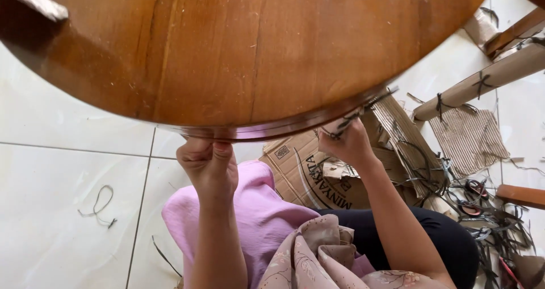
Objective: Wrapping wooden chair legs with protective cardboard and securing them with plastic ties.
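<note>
A round wooden tabletop (227, 50), polished brown and seen from above, fills the upper part of the frame, its moulded rim curving just over a seated person's two raised hands. The left hand (209, 165) is bunched into a loose fist at the lowest point of the rim, fingers curled together and pressed up against the edge, forearm rising straight from below; whether anything is pinched inside the fist cannot be told. The right hand (347, 143) reaches up to the rim further along, wrist bent back and forearm angled in from the lower right, fingers closed on a thin dark strap (363, 112) that runs along the table's edge. Beneath the arms lie the person's pink garment (255, 209) and a patterned beige cloth (318, 255) over dark trousers. Behind the right hand sits a flattened brown cardboard box (301, 175), and beyond it pieces of corrugated cardboard (468, 138) and a cardboard-wrapped furniture leg (488, 79) tied with dark straps. Cut strap offcuts (482, 215) litter the white tiled floor (57, 181) at right, and a single looped strap scrap (99, 206) lies well apart at left.
</note>
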